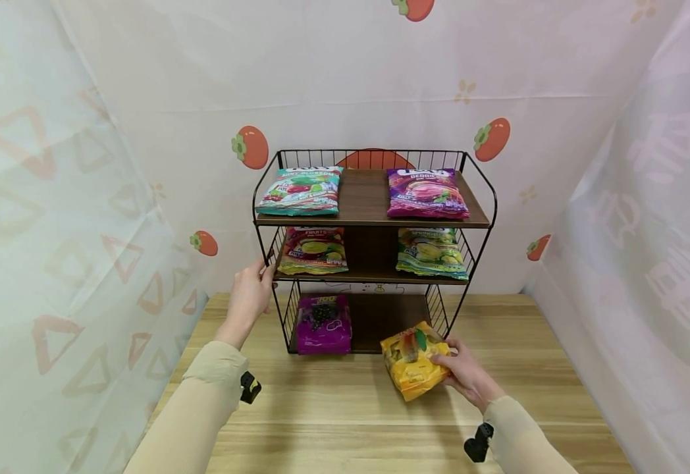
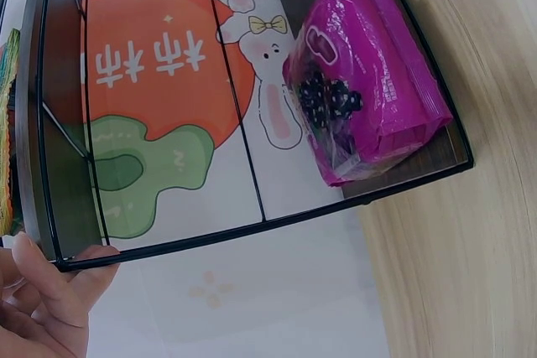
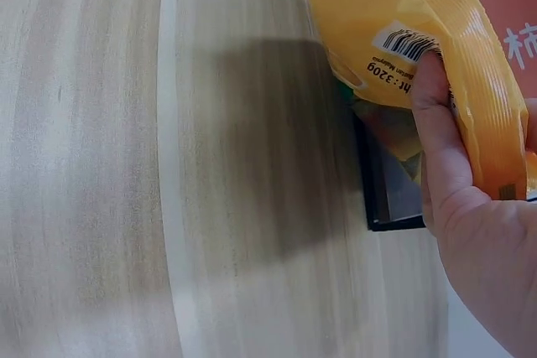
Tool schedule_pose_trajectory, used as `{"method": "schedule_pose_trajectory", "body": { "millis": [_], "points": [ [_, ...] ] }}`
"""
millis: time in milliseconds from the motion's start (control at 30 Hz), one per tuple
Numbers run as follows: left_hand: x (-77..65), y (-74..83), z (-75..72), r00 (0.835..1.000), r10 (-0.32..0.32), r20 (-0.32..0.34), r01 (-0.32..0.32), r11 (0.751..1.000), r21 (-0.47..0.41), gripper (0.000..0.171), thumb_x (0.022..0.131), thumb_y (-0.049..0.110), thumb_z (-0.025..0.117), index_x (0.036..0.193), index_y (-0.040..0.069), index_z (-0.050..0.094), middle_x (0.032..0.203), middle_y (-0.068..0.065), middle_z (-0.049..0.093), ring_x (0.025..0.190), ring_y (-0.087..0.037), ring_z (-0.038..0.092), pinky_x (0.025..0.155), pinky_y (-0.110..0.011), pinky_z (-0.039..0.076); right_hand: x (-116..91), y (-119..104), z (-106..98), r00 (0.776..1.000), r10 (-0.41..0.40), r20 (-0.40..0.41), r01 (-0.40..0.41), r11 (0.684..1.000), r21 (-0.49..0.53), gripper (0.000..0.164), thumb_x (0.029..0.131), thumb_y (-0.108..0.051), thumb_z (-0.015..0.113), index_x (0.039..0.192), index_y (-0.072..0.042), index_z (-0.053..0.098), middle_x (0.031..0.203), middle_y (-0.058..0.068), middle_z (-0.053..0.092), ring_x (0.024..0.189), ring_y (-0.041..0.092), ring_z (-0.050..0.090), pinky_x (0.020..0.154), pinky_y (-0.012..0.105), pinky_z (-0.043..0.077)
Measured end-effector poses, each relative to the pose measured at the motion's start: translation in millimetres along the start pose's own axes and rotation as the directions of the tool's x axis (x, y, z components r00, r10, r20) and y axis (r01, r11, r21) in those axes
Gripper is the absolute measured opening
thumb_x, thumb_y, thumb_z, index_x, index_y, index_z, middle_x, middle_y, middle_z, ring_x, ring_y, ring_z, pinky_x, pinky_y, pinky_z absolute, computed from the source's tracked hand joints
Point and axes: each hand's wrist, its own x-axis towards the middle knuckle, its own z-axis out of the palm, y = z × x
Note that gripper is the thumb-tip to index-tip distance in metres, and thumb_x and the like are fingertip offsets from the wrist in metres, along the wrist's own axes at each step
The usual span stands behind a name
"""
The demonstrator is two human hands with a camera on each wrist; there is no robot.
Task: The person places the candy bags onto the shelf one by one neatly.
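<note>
A black wire rack with three dark wooden tiers stands on the table. My left hand grips its left side at the middle tier; in the left wrist view, thumb and fingers close round the frame's corner. My right hand pinches a yellow candy bag by its right edge. This bag is tilted in front of the bottom tier's right half, and the right wrist view shows its barcode side. A purple candy bag with dark fruit printed on it sits at the left of the bottom tier.
On the top tier are a teal candy bag at left and a purple-pink one at right. The middle tier bears a dark red bag and a green one. Printed cloth walls enclose the wooden table.
</note>
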Motion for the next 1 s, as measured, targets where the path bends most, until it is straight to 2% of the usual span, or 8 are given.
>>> {"method": "schedule_pose_trajectory", "body": {
  "millis": [100, 267, 467, 533, 700, 833, 1000],
  "points": [
    [0.3, 0.0, 0.2, 1.0, 0.003, -0.004, -0.003, 1.0, 0.002, 0.045, 0.11, 0.023, 0.047, 0.153, 0.01, 0.047, 0.097, -0.025, 0.075, 0.034, -0.017, 0.057, 0.04, -0.034, 0.05, -0.2, 0.3, -0.4, 1.0, 0.001, 0.002, -0.001, 1.0, 0.015, 0.068, 0.098, -0.003, 0.062, 0.149, 0.002, 0.018, 0.129, 0.027, 0.046, 0.093, 0.026, 0.069, 0.075, 0.036, 0.063],
    [0.0, 0.1, 0.2, 1.0, 0.0, -0.001, 0.0, 1.0, -0.002, 0.045, 0.11, 0.023, 0.047, 0.153, 0.01, 0.047, 0.096, -0.026, 0.075, 0.039, -0.027, 0.061, 0.04, -0.034, 0.05, 0.9, -1.6, -0.3, 1.0, -0.002, 0.015, 0.001, 1.0, 0.011, 0.067, 0.097, -0.003, 0.063, 0.148, 0.0, 0.02, 0.13, 0.027, 0.048, 0.094, 0.026, 0.069, 0.076, 0.038, 0.063],
    [0.5, -0.3, 0.3, 1.0, -0.002, -0.001, 0.002, 1.0, -0.002, 0.045, 0.11, 0.024, 0.047, 0.153, 0.01, 0.047, 0.096, -0.026, 0.074, 0.034, -0.014, 0.056, 0.04, -0.034, 0.05, 3.2, -5.0, 1.3, 0.998, -0.038, 0.042, 0.04, 0.999, -0.035, 0.07, 0.097, -0.005, 0.065, 0.152, -0.003, 0.021, 0.136, 0.026, 0.045, 0.097, 0.026, 0.069, 0.078, 0.04, 0.063],
    [0.6, -0.4, 0.3, 1.0, -0.005, 0.0, 0.005, 1.0, -0.002, 0.045, 0.11, 0.024, 0.047, 0.153, 0.01, 0.047, 0.096, -0.026, 0.074, 0.034, -0.013, 0.056, 0.04, -0.034, 0.05, 4.1, -5.8, 2.2, 0.997, -0.054, 0.052, 0.057, 0.997, -0.044, 0.068, 0.098, -0.005, 0.065, 0.151, -0.004, 0.023, 0.137, 0.026, 0.045, 0.097, 0.027, 0.068, 0.078, 0.041, 0.063],
    [0.3, -0.4, 0.2, 1.0, -0.01, 0.001, 0.01, 1.0, -0.006, 0.045, 0.11, 0.024, 0.047, 0.152, 0.009, 0.048, 0.095, -0.026, 0.074, 0.039, -0.027, 0.061, 0.04, -0.034, 0.05, 5.2, -7.8, 5.1, 0.995, -0.076, 0.064, 0.079, 0.996, -0.046, 0.064, 0.098, -0.004, 0.064, 0.148, -0.004, 0.024, 0.137, 0.026, 0.045, 0.099, 0.028, 0.067, 0.079, 0.042, 0.062],
    [-0.2, -0.3, 0.0, 1.0, -0.027, 0.011, 0.027, 1.0, -0.012, 0.044, 0.11, 0.025, 0.047, 0.152, 0.009, 0.049, 0.097, -0.026, 0.074, 0.047, -0.036, 0.066, 0.041, -0.033, 0.051, 6.5, -5.1, 5.2, 0.997, -0.062, 0.047, 0.063, 0.997, -0.035, 0.07, 0.099, -0.005, 0.063, 0.153, -0.004, 0.018, 0.141, 0.028, 0.039, 0.103, 0.027, 0.066, 0.082, 0.041, 0.062],
    [-0.2, 0.4, -0.3, 0.999, -0.03, 0.015, 0.031, 0.999, -0.014, 0.044, 0.111, 0.025, 0.046, 0.152, 0.009, 0.048, 0.098, -0.026, 0.074, 0.045, -0.032, 0.065, 0.041, -0.033, 0.051, 4.7, -0.6, 7.8, 1.0, -0.024, -0.019, 0.024, 1.0, 0.001, 0.074, 0.1, -0.008, 0.062, 0.155, -0.001, 0.013, 0.144, 0.03, 0.035, 0.1, 0.024, 0.066, 0.082, 0.036, 0.061]
  ]
}}
